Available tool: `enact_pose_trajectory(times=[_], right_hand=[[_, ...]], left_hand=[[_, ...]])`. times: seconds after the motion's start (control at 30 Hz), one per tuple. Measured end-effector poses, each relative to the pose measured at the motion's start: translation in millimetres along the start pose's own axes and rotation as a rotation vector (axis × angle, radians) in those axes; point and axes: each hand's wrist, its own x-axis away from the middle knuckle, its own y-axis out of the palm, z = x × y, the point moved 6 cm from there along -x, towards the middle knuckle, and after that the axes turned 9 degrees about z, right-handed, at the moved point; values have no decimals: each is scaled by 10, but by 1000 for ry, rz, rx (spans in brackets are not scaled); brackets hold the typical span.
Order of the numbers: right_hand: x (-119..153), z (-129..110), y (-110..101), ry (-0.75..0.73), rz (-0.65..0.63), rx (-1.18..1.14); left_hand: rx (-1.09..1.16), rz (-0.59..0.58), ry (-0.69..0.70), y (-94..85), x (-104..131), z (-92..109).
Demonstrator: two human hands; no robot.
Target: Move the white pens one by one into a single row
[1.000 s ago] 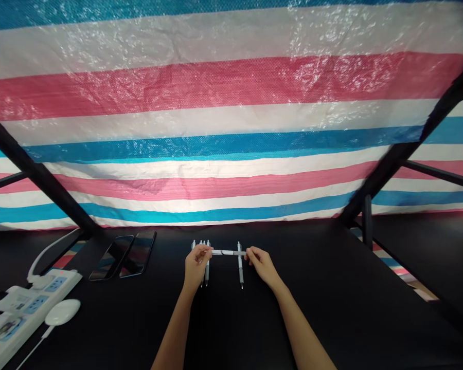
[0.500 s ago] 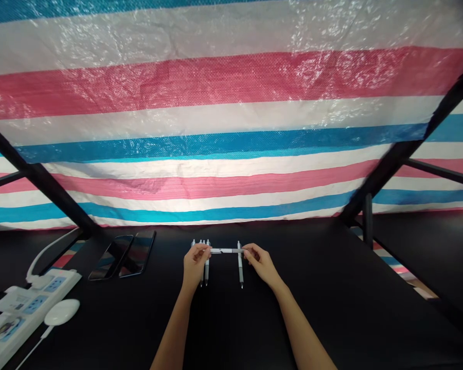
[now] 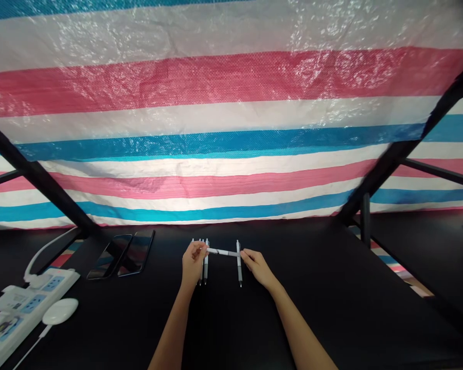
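A white pen with a grey grip (image 3: 221,252) spans the gap between my hands, tilted slightly down to the right. My left hand (image 3: 193,259) pinches its left end. At its grey end the fingers of my right hand (image 3: 256,264) are closed. Beneath the held pen, near my right fingertips, lies another white and grey pen (image 3: 239,270), pointing toward me. Several similar pens (image 3: 206,270) lie side by side under and beside my left hand, which partly hides them.
Two dark phones (image 3: 110,257) (image 3: 136,253) lie on the black table (image 3: 231,329) at left. Nearer are a white power strip (image 3: 34,303) and a white rounded device with a cable (image 3: 60,311). Black frame bars (image 3: 61,195) (image 3: 374,180) stand before a striped tarp (image 3: 216,123).
The held pen has gone from nearly level to a slight tilt, its right end lower. My right hand has moved slightly down and left.
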Motion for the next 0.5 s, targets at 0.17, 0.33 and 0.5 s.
enact_pose_trajectory(times=[0.17,0.33,0.5], right_hand=[[26,-82,54,-88,-1,57],[107,-193,194,-209,-20,203],[120,-180,252,-186,-40,75]], left_hand=[[117,125,-108,-55,16,-14],[190,131,-127,6,99,26],[211,77,-136,111,200,125]])
